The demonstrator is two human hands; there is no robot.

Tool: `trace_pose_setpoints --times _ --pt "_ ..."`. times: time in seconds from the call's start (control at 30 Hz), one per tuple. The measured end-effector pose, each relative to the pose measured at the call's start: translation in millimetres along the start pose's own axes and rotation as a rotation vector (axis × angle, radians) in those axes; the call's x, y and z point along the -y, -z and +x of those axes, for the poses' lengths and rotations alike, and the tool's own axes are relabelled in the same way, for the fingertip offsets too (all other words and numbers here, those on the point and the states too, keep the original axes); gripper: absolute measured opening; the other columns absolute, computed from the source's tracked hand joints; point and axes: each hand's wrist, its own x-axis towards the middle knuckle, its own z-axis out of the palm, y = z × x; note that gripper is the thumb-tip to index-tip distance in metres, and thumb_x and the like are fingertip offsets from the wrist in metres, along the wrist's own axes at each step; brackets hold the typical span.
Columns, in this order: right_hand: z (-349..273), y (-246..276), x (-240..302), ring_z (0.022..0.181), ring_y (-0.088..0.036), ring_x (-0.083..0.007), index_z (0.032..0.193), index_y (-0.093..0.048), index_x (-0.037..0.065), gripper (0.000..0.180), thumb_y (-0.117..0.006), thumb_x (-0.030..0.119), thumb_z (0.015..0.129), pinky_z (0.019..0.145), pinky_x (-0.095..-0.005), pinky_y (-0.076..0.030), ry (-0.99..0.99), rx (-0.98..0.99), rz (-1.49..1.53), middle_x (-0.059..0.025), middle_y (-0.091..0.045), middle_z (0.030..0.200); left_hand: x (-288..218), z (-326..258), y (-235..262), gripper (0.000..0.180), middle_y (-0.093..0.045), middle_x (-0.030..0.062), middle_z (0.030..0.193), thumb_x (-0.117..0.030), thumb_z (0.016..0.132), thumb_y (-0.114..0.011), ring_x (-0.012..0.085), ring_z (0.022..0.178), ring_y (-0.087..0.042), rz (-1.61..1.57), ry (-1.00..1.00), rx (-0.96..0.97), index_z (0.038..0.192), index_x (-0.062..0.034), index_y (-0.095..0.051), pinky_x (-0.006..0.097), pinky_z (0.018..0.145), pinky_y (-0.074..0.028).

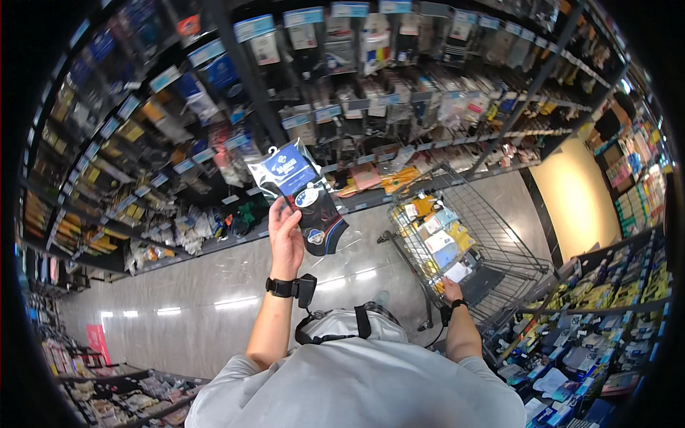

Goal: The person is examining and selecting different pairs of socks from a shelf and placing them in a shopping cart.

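Observation:
My left hand (pixel 287 235) is raised in front of the shelves, closed on a pack of socks (pixel 322 227). The pack is a clear bag with a blue header card, a small hanging hook at its top and dark low-cut socks with a coloured stripe inside. Lower right, my right hand (pixel 451 289) is closed at the near side of a wire shopping cart (pixel 508 232), seemingly on its rim; its fingertips are partly hidden. Beside that hand, in the cart, lies a heap of packaged goods (pixel 437 232) in yellow, white and light blue.
Tall racks of hanging packs (pixel 374 46) with price labels run along the far side. Lower bins (pixel 378 178) hold more packs near the floor. Display tables of folded packs (pixel 564 364) stand at the lower right. Shiny grey floor (pixel 193 321) lies between.

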Motion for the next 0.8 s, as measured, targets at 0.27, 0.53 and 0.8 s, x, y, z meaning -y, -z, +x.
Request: trace_pose_setpoints --times 0.27,0.53,0.8 --pt "-68.3 -56.1 38.2 0.082 -0.059 -0.015 0.105 -0.064 -0.005 0.05 -0.054 0.042 0.091 0.076 -0.0312 -0.046 -0.056 0.037 -0.052 -0.0083 -0.067 0.09 -70.3 -32.8 75.5 0.047 -0.057 0.0083 0.111 0.002 0.083 -0.058 0.0166 0.102 -0.055 -0.013 -0.1 -0.058 0.126 -0.0067 -0.04 0.03 0.087 -0.043" --pt "-122.9 -120.5 20.9 0.101 -0.061 -0.0219 0.111 -0.063 -0.004 0.055 -0.057 0.046 0.088 0.087 -0.0327 -0.045 -0.116 0.073 0.025 -0.0159 -0.067 0.105 -111.9 -69.5 155.0 0.047 -0.057 0.0062 0.109 0.002 0.083 -0.059 0.0154 0.1 -0.055 -0.06 -0.18 -0.183 0.125 -0.008 -0.041 0.028 0.085 -0.043" --pt "-158.7 -159.5 18.4 0.089 -0.057 -0.0152 0.109 -0.063 -0.002 0.037 -0.054 0.031 0.094 0.081 -0.0304 -0.044 -0.158 0.152 0.113 -0.0058 -0.065 0.098 -132.6 -91.8 199.2 0.048 -0.055 0.0075 0.11 0.003 0.084 -0.057 0.0154 0.099 -0.055 -0.118 -0.256 -0.256 0.126 -0.0079 -0.039 0.028 0.083 -0.045"
